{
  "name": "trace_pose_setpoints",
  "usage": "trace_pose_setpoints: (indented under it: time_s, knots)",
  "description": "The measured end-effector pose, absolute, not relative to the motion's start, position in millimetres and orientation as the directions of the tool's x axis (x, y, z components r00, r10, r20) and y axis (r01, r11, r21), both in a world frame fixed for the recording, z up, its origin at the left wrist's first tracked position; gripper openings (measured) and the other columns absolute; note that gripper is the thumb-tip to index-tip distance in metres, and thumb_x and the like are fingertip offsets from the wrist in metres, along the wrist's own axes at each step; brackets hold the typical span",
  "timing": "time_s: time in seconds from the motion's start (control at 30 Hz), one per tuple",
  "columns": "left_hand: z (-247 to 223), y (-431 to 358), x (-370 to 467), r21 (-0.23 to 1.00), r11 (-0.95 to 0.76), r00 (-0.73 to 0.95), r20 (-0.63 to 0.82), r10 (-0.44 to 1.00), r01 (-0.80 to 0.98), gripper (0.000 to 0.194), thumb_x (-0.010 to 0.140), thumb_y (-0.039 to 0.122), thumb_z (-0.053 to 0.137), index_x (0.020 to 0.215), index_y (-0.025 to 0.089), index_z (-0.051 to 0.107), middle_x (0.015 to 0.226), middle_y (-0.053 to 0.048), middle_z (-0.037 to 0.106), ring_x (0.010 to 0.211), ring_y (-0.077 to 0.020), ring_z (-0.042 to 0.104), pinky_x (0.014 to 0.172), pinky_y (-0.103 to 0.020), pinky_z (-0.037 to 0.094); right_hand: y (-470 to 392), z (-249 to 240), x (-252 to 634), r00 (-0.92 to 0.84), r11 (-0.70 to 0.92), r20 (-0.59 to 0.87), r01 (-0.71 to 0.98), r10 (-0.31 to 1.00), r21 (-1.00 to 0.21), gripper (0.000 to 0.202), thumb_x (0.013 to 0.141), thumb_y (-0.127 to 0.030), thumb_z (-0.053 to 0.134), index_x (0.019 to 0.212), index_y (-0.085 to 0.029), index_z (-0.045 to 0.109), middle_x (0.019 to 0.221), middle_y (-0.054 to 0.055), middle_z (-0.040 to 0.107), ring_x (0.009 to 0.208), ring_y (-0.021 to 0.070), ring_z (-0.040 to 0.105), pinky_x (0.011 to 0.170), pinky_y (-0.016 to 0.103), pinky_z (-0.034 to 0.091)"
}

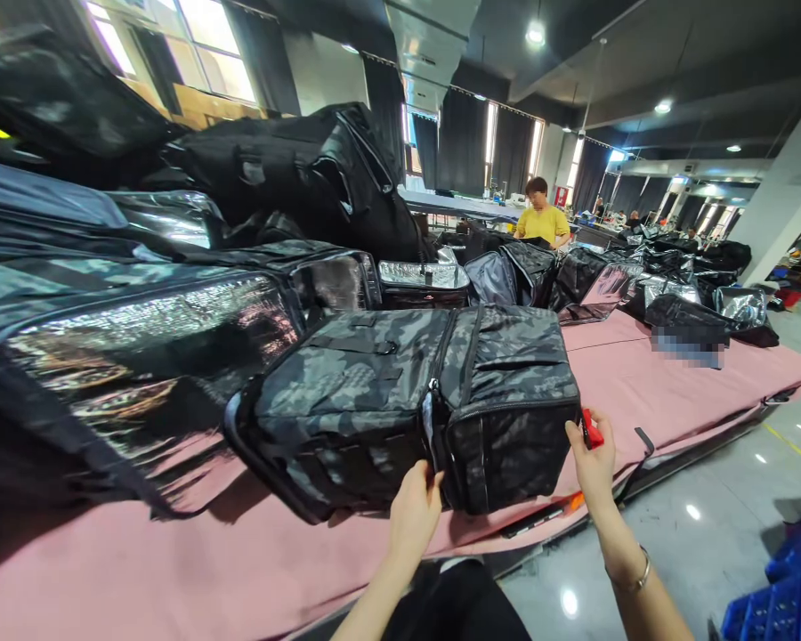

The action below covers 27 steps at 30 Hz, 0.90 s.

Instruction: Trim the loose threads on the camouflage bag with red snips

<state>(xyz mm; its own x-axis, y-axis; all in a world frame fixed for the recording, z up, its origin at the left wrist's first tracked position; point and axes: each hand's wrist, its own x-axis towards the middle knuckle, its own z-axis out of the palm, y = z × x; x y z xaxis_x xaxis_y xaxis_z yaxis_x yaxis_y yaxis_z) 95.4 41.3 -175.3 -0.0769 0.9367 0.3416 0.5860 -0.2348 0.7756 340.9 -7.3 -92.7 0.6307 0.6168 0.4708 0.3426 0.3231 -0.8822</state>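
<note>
Camouflage cooler bag [414, 401] is lying on the pink table [173, 570] directly ahead of both hands: left hand [415, 515] is closing on its front zipper seam, steadying it, while right hand [594, 463], braced against the bag's corner, is gripping a small red tool [591, 431].

A boxy dark camouflage bag [414, 401] lay on its side on the pink table [674, 383], near its front edge, zippers shut, straps trailing.

A blurred patch [684, 347] hides something on the pink table [674, 392].
</note>
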Motion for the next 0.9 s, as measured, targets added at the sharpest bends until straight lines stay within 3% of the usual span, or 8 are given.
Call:
trace_pose_setpoints:
  time_s: [0.23,0.33,0.43,0.53,0.63,0.73,0.83,0.9]
  knots:
    - [-80.6,53.7,55.6,0.711,-0.396,0.148,0.386,0.911,0.581,0.031,0.079,0.053,0.044,0.074,0.023,0.046,0.064,0.003,0.050,0.058,-0.0142,0.050,0.062,-0.026,0.043,-23.6,-77.9,348.3,0.352,0.361,0.564,0.497,0.747,-0.789,0.024,0.078,-0.030,0.062,0.100,-0.019,0.065,0.096,0.007,0.068,0.086,0.0202,0.065,0.081,0.033,0.051]
    - [-52.7,76.4,42.7,0.660,-0.398,0.285,0.278,0.917,0.637,0.029,0.080,0.051,0.040,0.078,0.022,0.047,0.069,0.003,0.055,0.063,-0.0140,0.054,0.063,-0.024,0.044,-28.7,-94.2,339.6,0.245,0.348,0.550,0.557,0.799,-0.754,0.028,0.078,-0.023,0.059,0.106,-0.021,0.064,0.098,0.006,0.068,0.085,0.0198,0.066,0.077,0.030,0.052]
    - [-56.4,97.8,35.3,0.588,-0.348,0.328,0.145,0.933,0.730,0.016,0.076,0.036,0.042,0.075,0.022,0.049,0.066,0.002,0.059,0.065,-0.0159,0.058,0.064,-0.025,0.045,-34.3,-121.4,320.1,0.188,0.314,0.495,0.573,0.848,-0.757,0.025,0.079,-0.022,0.058,0.103,-0.020,0.064,0.095,0.006,0.070,0.083,0.0201,0.067,0.073,0.029,0.054]
    - [-70.2,101.2,33.5,0.533,-0.298,0.270,0.133,0.954,0.792,0.015,0.074,0.026,0.039,0.075,0.021,0.052,0.075,-0.004,0.062,0.072,-0.0199,0.060,0.068,-0.030,0.045,-45.2,-150.1,300.8,0.188,0.293,0.500,0.619,0.846,-0.729,0.024,0.076,-0.016,0.053,0.096,-0.020,0.065,0.088,0.003,0.070,0.079,0.0197,0.067,0.071,0.028,0.053]
    - [-72.5,83.8,43.1,0.486,-0.296,0.235,0.184,0.955,0.822,0.025,0.083,0.030,0.031,0.087,0.019,0.054,0.090,-0.009,0.062,0.086,-0.0230,0.059,0.075,-0.034,0.044,-56.7,-169.9,291.6,0.276,0.277,0.525,0.607,0.805,-0.744,0.023,0.076,-0.015,0.050,0.094,-0.020,0.064,0.084,0.003,0.069,0.075,0.0186,0.065,0.070,0.028,0.052]
    - [-68.3,58.1,66.6,0.449,-0.373,0.321,0.191,0.928,0.812,0.030,0.088,0.040,0.032,0.082,0.021,0.053,0.083,-0.005,0.062,0.081,-0.0205,0.059,0.072,-0.030,0.043,-61.6,-177.5,290.3,0.377,0.234,0.491,0.553,0.785,-0.800,0.015,0.080,-0.020,0.051,0.090,-0.019,0.062,0.080,0.003,0.067,0.071,0.0178,0.064,0.064,0.026,0.051]
    - [-69.5,38.1,93.8,0.261,-0.494,0.470,0.153,0.869,0.829,0.028,0.085,0.043,0.044,0.074,0.020,0.054,0.078,-0.006,0.061,0.080,-0.0231,0.059,0.069,-0.031,0.043,-61.7,-176.4,290.2,0.383,0.226,0.485,0.552,0.786,-0.803,0.014,0.081,-0.021,0.052,0.090,-0.019,0.061,0.081,0.003,0.067,0.072,0.0176,0.063,0.066,0.027,0.050]
    - [-73.3,28.8,106.0,0.148,-0.525,0.510,0.127,0.851,0.838,0.021,0.084,0.035,0.048,0.075,0.018,0.057,0.077,-0.009,0.061,0.081,-0.0267,0.060,0.069,-0.034,0.044,-61.7,-173.3,289.6,0.368,0.228,0.500,0.578,0.784,-0.784,0.014,0.081,-0.021,0.051,0.091,-0.019,0.061,0.079,0.003,0.067,0.070,0.0170,0.062,0.066,0.026,0.050]
